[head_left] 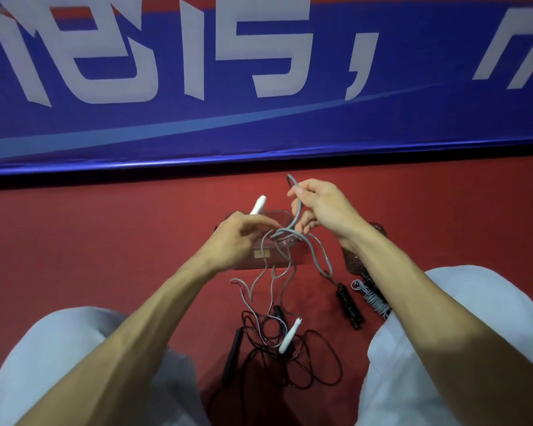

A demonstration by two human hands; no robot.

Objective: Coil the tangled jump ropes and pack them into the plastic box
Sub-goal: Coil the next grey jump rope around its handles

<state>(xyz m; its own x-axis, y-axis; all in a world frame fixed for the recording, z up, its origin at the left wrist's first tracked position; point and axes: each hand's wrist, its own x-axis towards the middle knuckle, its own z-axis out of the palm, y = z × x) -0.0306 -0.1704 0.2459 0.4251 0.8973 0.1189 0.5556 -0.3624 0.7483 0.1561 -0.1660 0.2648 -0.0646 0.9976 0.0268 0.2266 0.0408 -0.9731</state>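
Note:
My left hand (237, 238) grips one white handle (258, 205) of the grey jump rope (316, 256), with the handle's tip poking up past my fingers. My right hand (323, 207) pinches a bend of the same grey rope higher up. Loops of it hang down to the red floor, where its second white handle (290, 335) lies tangled with a black jump rope (314, 361). The clear plastic box (259, 256) sits on the floor behind my hands, mostly hidden by them.
A coiled black rope (350, 304) and a coiled grey rope (373, 298) lie at the right by my right forearm. A second clear plastic piece (353, 261) shows beside them. My knees in light trousers flank the ropes. A blue banner wall (259, 127) stands just beyond.

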